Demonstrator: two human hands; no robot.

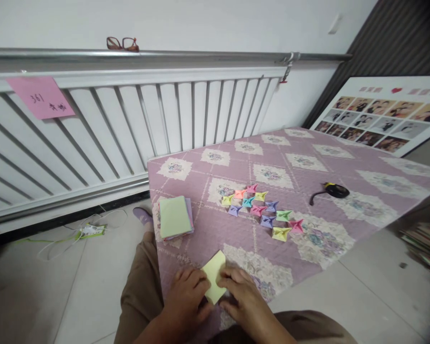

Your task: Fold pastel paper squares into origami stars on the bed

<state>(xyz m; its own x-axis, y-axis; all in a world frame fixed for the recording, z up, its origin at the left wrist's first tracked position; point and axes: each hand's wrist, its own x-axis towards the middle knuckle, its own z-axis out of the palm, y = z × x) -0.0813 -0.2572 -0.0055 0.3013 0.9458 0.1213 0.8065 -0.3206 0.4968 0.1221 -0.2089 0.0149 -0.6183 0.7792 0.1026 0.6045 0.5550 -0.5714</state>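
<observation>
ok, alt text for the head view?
The left hand and right hand both touch a pale yellow paper on a floral-covered table. A paper stack and small colorful folded papers lie beyond; a white radiator is behind.

My left hand (191, 291) and right hand (241, 291) hide the side edges of the pale yellow paper sheet (214, 277).
A pale green paper square (175, 217) hides most of the multicoloured paper stack (191, 215) beneath. At far left, the lower writing on the pink paper note (41, 98) is too blurred for me to read; at right, the white photo board (383, 113) and a thin-layered pile (424, 243) are cut off.
</observation>
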